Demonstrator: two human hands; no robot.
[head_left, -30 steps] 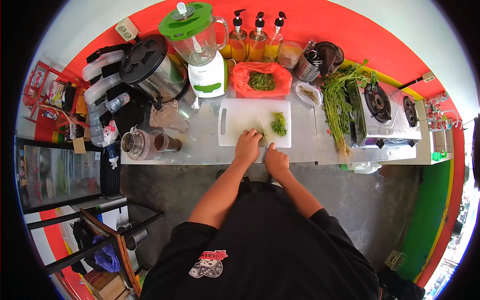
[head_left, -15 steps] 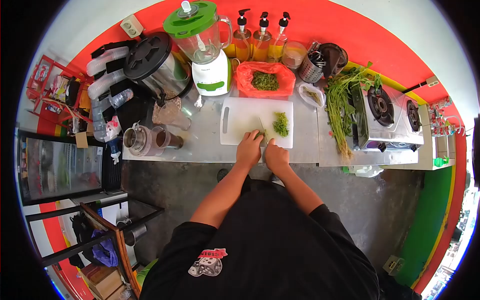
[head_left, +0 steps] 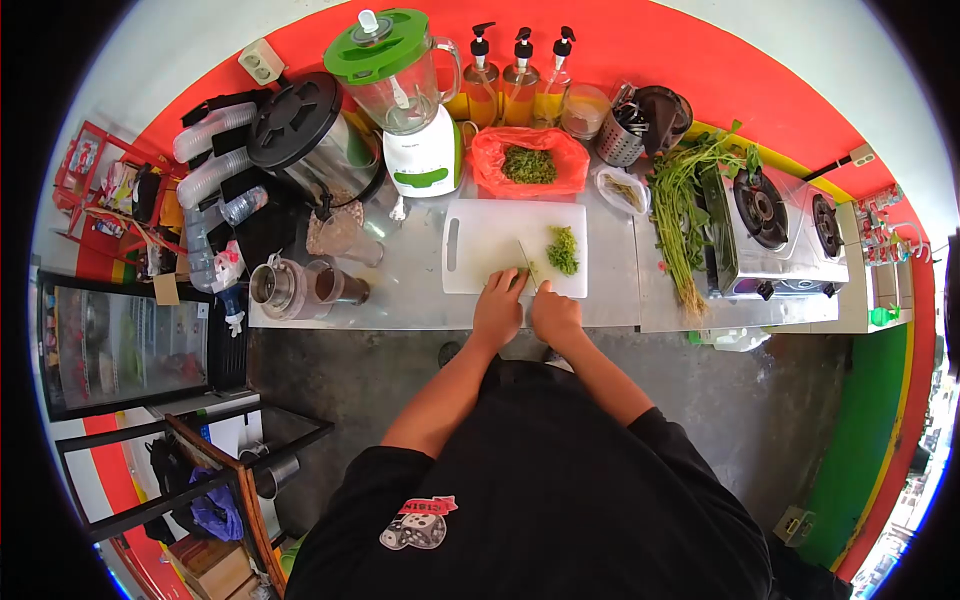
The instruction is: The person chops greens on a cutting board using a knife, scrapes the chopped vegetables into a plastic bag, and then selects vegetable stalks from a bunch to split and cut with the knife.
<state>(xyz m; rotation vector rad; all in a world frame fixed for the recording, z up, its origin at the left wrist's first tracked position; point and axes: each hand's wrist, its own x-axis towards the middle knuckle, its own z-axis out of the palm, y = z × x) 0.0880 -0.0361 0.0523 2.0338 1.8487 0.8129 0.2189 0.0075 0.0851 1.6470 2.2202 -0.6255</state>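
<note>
On a white cutting board lies a small heap of chopped greens. My right hand is closed around the handle of a knife, whose blade points away from me over the board. Just left of the blade, my left hand is closed with bent fingers on a small bunch of green stalks at the board's near edge. Most of that bunch is hidden under the fingers. A few cut bits lie beside the blade.
Behind the board sits a red plastic bag of chopped greens, with a blender to its left. Long leafy stalks lie beside a gas stove on the right. Jugs stand at the left front edge.
The view has shifted slightly, so everything sits a little lower. My left fingers have moved a little on the stalks; the knife stays beside them.
</note>
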